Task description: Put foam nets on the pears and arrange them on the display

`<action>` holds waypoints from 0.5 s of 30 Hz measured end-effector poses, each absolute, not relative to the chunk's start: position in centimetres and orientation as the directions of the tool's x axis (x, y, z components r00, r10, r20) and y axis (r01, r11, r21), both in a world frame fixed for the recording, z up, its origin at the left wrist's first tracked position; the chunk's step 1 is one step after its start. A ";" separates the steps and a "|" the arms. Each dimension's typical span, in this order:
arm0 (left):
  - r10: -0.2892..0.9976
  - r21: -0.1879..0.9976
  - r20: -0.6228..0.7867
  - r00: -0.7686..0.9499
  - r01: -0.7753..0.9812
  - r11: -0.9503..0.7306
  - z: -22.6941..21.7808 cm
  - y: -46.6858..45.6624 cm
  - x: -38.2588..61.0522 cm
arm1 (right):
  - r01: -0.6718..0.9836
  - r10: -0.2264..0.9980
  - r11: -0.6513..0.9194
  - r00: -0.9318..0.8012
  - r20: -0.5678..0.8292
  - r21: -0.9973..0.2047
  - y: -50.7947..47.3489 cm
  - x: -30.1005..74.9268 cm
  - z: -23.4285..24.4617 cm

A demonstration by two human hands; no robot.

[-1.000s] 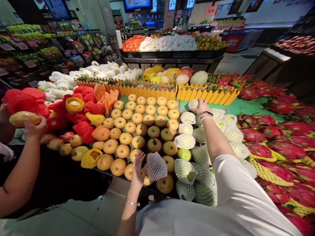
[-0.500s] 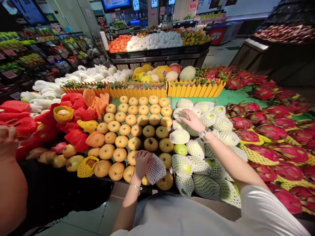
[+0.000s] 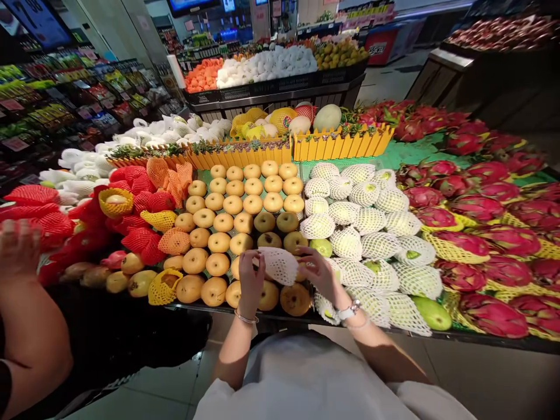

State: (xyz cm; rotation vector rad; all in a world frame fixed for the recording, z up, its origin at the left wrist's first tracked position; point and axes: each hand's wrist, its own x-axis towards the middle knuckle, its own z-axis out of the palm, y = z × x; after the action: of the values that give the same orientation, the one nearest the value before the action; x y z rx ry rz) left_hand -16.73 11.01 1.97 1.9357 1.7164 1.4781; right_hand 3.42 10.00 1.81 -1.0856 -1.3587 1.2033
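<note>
A white foam fruit net (image 3: 279, 265) is held up over the front rows of round tan pears (image 3: 217, 264); no fruit shows through its mesh. My left hand (image 3: 252, 280) pinches the left end of it, with a bracelet on that wrist. At the net's right end is my right hand (image 3: 321, 273), fingers curled round the tip and a watch on the wrist. Just beyond the right hand lie pale green fruits in white foam nets (image 3: 349, 242), and a bare green one (image 3: 321, 247) sits among them.
Dragon fruits (image 3: 476, 239) fill the right side. Red-netted fruits (image 3: 142, 248) lie left of the pears. An orange picket edging (image 3: 343, 146) runs behind, with melons (image 3: 328, 118) past it. Another person's hand (image 3: 20, 248) is at the far left.
My right hand has moved from the netted green fruits down and left to the foam net. My left hand has raised the net slightly. The view has shifted a little.
</note>
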 end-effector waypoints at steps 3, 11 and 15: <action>0.820 0.753 0.493 -0.290 0.615 -0.235 0.8 9.8 -16.8 | -0.118 0.990 0.086 0.120 0.072 -0.989 7.5 0.6 -0.2; 0.974 0.997 0.068 -0.215 -0.022 -0.075 1.3 7.9 -15.9 | -0.310 0.993 -0.042 0.088 -0.073 -0.950 5.9 -0.4 -2.1; 0.993 0.951 -0.109 0.046 -0.285 0.118 1.1 7.8 -16.5 | -0.243 0.995 -0.056 0.061 -0.073 -0.968 6.4 0.9 -1.7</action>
State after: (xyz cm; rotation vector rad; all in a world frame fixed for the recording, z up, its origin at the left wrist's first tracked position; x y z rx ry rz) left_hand -16.49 7.78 1.09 0.9266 1.0251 1.2276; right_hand 0.91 6.39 -1.69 -1.1057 -0.9465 1.3107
